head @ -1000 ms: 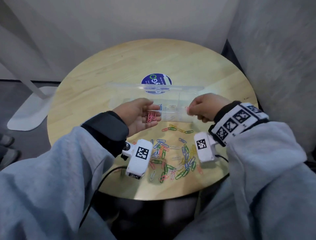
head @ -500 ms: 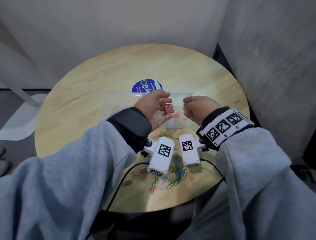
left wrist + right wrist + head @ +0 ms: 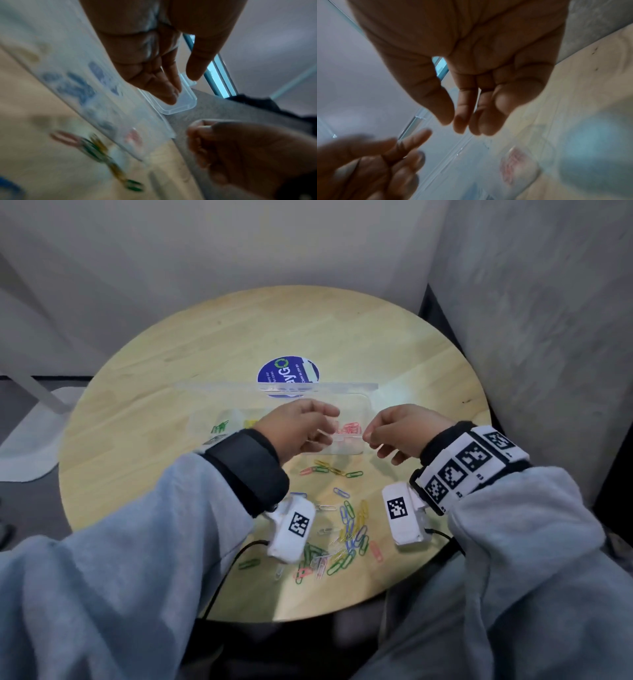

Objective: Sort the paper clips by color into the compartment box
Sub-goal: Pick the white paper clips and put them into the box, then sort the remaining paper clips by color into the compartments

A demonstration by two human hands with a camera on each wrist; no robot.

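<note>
Head view alone shows loose paper clips [image 3: 346, 529] near the round wooden table's [image 3: 171, 344] front edge; wrist views show left hand [image 3: 154, 70] and right hand [image 3: 471, 83] relaxed, empty, over the clear compartment box [image 3: 359, 409] at centre, pink clips [image 3: 349, 428] inside.

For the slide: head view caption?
Both hands hover over compartment box; unsorted paper clips on table.

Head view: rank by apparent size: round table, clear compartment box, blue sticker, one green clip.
1. round table
2. clear compartment box, lid open
3. blue sticker, partly hidden behind the lid
4. green clip
</note>
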